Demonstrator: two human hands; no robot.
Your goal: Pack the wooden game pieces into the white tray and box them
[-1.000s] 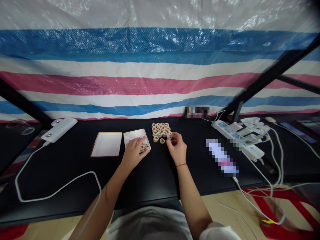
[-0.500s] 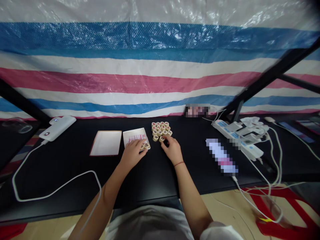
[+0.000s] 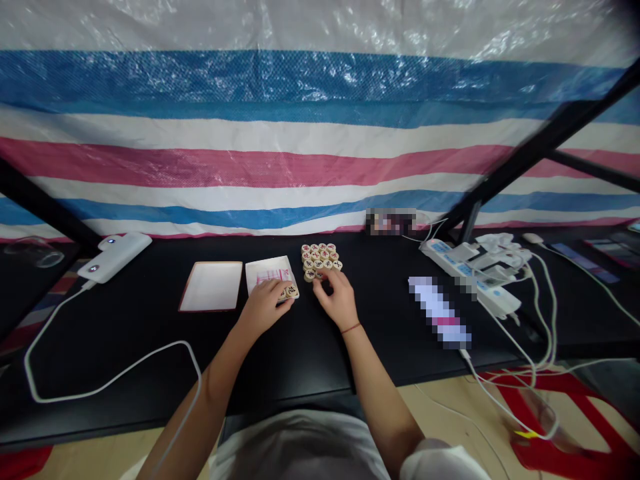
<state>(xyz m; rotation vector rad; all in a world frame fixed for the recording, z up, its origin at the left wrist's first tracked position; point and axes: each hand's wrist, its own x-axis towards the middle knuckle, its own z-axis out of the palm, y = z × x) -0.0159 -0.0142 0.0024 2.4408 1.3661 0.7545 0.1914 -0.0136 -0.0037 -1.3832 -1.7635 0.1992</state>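
My right hand (image 3: pixel 339 299) has its thumb and forefinger round a round xiangqi piece (image 3: pixel 319 275) in the front row of a block. The block's other xiangqi pieces (image 3: pixel 320 255) are cream discs laid in close rows, red characters at the back and black ones in front. My left hand (image 3: pixel 261 310) is curled over the near side of a small white box (image 3: pixel 253 267), fingers inside and thumb along the front. Partly covered by that hand, a few black-marked pieces (image 3: pixel 291 291) lie in the box beside a pink-printed sheet (image 3: pixel 274 274).
Left of the box lies a white lid (image 3: pixel 212 287) with a dark red edge. A white power bank (image 3: pixel 116 257) with a cable stands farther left. On the right are a pixelated phone (image 3: pixel 440 312) and a power strip (image 3: pixel 493 295) with tangled cables. Striped sheeting (image 3: pixel 260 163) hangs behind.
My right hand has shifted slightly left along the front row, and the piece it holds now sits closer to the neighbouring left one. My left hand stays almost still on the box.
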